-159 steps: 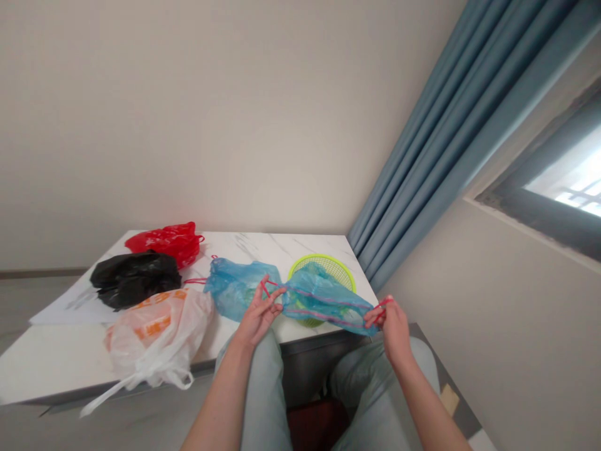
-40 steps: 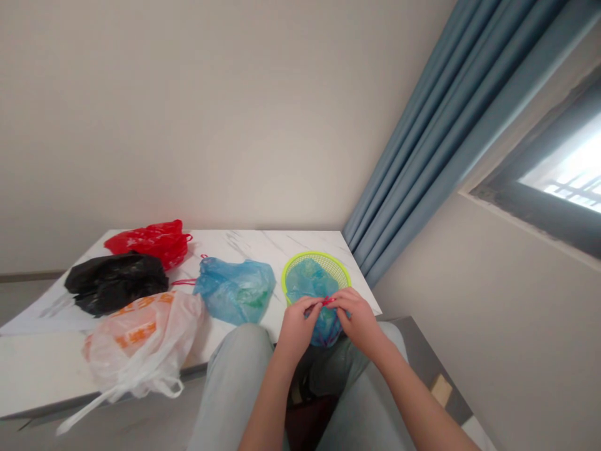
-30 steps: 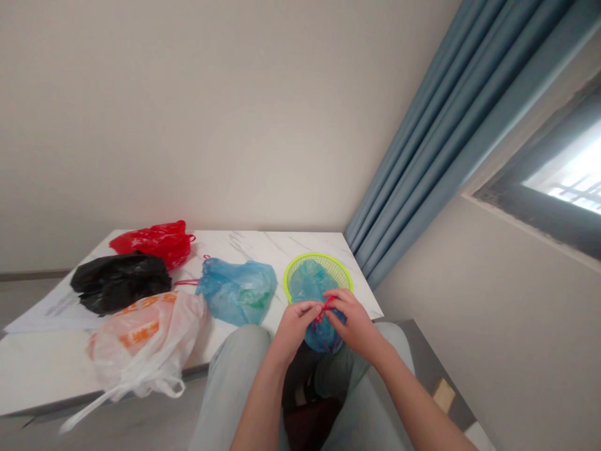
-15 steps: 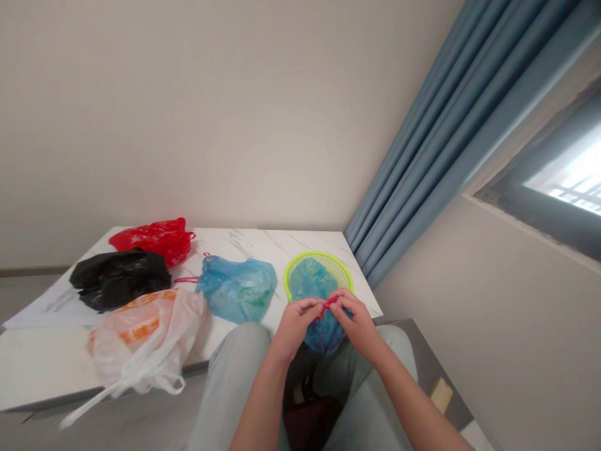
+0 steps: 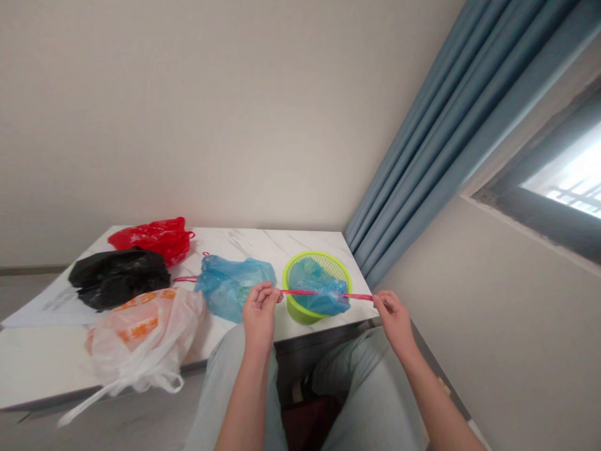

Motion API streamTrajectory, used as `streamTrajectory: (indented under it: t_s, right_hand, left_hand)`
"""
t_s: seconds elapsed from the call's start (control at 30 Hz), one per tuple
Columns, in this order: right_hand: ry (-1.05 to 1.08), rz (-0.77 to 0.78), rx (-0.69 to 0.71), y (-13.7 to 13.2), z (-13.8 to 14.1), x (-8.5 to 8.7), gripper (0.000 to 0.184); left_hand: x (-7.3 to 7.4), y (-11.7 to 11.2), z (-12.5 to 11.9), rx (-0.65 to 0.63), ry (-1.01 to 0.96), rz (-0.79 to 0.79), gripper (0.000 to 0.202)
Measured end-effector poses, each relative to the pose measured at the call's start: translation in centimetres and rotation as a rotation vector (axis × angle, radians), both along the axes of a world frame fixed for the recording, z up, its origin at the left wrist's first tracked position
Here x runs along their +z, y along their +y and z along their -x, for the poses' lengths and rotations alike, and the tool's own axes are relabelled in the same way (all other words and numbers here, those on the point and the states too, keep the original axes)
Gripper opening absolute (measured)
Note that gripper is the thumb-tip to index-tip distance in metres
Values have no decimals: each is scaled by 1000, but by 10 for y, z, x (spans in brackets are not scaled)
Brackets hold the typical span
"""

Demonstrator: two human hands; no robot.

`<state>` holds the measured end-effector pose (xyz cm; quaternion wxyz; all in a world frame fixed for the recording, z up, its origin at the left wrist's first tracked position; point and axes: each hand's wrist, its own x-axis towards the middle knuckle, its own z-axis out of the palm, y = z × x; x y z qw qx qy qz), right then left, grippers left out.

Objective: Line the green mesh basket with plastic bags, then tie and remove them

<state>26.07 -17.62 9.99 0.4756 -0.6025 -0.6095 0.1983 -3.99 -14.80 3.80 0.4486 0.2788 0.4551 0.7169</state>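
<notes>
A translucent blue plastic bag sits in a lime-green mesh basket, its gathered mouth toward me. From that mouth a red drawstring stretches out to both sides. My left hand pinches one end, left of the basket. On the right, my right hand is closed on the other end, past the rim. The string looks taut between the hands and the bag's neck is bunched. What the bag holds cannot be made out.
Another blue drawstring bag lies left of the basket. Farther left are a red bag, a black bag and a white bag with orange print. The white marbled tabletop meets the wall; a blue curtain hangs right.
My hands were together at the bag's neck; they have moved apart sideways, drawing the red string out. The bag's gathered mouth has risen from near my lap onto the basket.
</notes>
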Motion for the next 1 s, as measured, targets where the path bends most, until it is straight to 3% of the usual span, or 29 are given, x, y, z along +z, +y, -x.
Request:
streamTrajectory:
  t_s: [0.2,0.33,0.47,0.67,0.83,0.93,1.0]
  right_hand:
    - [223,65,30,-15,36,17,27]
    - [385,224,145,-26,64,24,27]
    - [440,207,180,-31,82,24,24]
    - [452,169,220,-41,87,26,21]
    - [596,187,325,-59,72,26,36]
    - [507,146,237,-61,47,21,45]
    - [351,133,128,-57,22,7,45]
  left_hand:
    - [20,-7,-15,-156,85,-42,26]
    - [38,-19,-32,-357,187,-125,18]
    - [61,-40,-59,-526,395,-152,19]
    - [87,-56,-83,-548,434,-175,19]
    - [95,-40,-82,-724,457,-187,20]
    - [106,-14,-81,-831,461,-166,17]
    - [122,11,-76,-813,466,-183,16]
